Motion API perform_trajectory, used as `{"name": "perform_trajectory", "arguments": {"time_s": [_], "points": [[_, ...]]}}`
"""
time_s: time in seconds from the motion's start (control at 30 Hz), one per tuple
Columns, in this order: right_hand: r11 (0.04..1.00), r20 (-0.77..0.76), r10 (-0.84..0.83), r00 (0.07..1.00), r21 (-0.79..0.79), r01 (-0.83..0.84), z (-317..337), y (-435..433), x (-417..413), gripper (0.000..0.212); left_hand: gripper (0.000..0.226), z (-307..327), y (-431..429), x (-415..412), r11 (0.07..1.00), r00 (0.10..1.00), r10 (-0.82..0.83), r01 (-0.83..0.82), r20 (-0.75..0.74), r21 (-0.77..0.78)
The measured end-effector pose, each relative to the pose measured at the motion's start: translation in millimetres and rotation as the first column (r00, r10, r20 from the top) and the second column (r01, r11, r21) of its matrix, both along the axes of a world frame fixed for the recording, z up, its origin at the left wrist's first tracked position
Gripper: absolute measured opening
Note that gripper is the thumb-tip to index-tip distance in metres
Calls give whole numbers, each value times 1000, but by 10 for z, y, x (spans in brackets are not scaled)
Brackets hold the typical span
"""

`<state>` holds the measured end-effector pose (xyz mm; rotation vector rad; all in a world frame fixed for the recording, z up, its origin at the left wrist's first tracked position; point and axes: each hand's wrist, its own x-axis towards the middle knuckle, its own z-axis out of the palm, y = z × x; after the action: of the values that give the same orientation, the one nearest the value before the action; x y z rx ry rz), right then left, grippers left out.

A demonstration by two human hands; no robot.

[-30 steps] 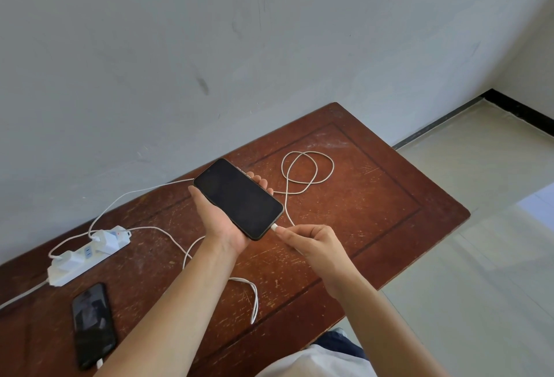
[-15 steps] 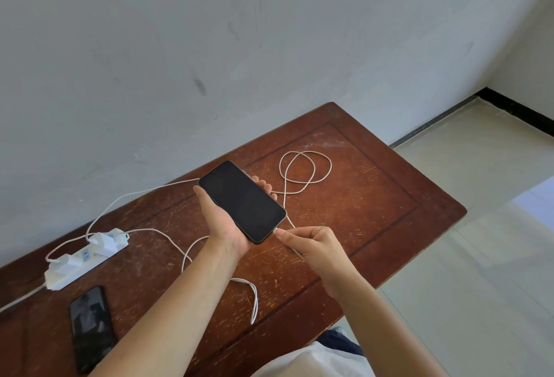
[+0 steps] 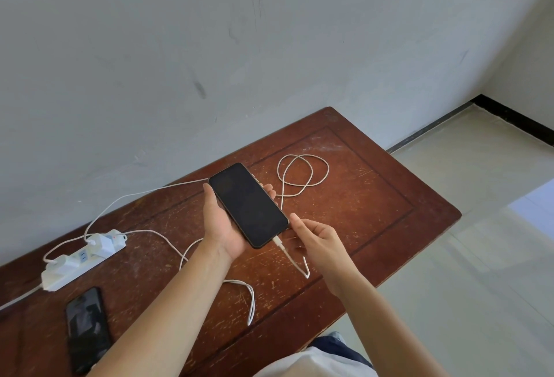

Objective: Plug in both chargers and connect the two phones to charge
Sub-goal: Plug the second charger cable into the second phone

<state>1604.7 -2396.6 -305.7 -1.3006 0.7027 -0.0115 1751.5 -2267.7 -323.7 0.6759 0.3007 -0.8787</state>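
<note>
With plug seated in phone (image 3: 248, 205) | left hand (image 3: 223, 223) grips phone | right hand (image 3: 319, 237) loose, empty, at 4 o'clock | next: lay phone on worktop (image 3: 374, 196).

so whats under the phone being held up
The left hand cups the held phone from below, fingertips showing past its far edge. The palm and the table beneath are covered.

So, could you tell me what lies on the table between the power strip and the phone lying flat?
In the head view, only bare scratched wood separates the power strip from the flat phone.
</note>
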Motion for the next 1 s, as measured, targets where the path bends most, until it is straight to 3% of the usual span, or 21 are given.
{"name": "perform_trajectory", "arguments": {"time_s": [0.13, 0.37, 0.6, 1.0], "points": [[999, -5, -28, 1000, 18, 28, -91, -3, -65, 26, 83, 50, 15, -22, 995, 996, -85, 84, 23, 60], [997, 21, -61, 998, 56, 60, -169, -3, -141, 34, 60, 103, 43, -43, 963, 994, -85, 65, 64, 261], [993, 1, -85, 996, 77, 85, -237, -8, -149, 30, 51, 95, 83, -142, 979, 992, -103, 88, 72, 182], [992, 3, -87, 996, 91, 86, -307, 23, -116, 29, 39, -37, 165, -191, 977, 993, -40, 16, 109, 212]]}}
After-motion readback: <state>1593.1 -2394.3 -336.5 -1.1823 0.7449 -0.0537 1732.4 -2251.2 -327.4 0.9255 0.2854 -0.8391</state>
